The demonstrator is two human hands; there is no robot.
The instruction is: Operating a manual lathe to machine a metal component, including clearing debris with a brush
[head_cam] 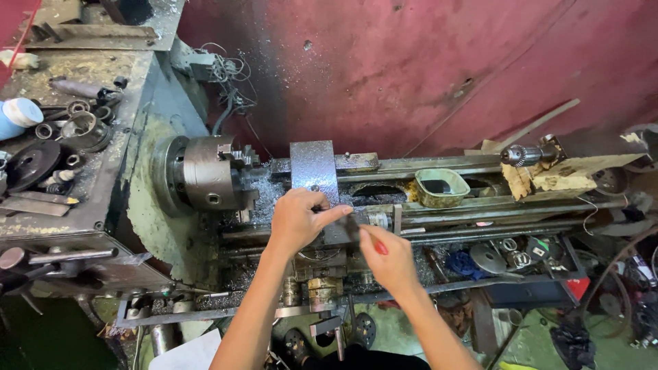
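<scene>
I look down on a worn metal lathe. My left hand (299, 220) rests on the tool post of the carriage (314, 168), fingers curled around a small dark part there. My right hand (388, 257) is just right of it, pinching a thin dark tool (352, 228) that points up toward the left hand's fingertips. The steel chuck (205, 173) sits to the left, its jaws facing the carriage. What the left hand's fingers grip is hidden under them.
The headstock top at left holds rings, discs and a blue-white roll (18, 115). A green tub (441, 187) sits on the lathe bed, and a drill chuck (522, 155) lies on wooden blocks at the right. Metal chips cover the bed. A red wall stands behind.
</scene>
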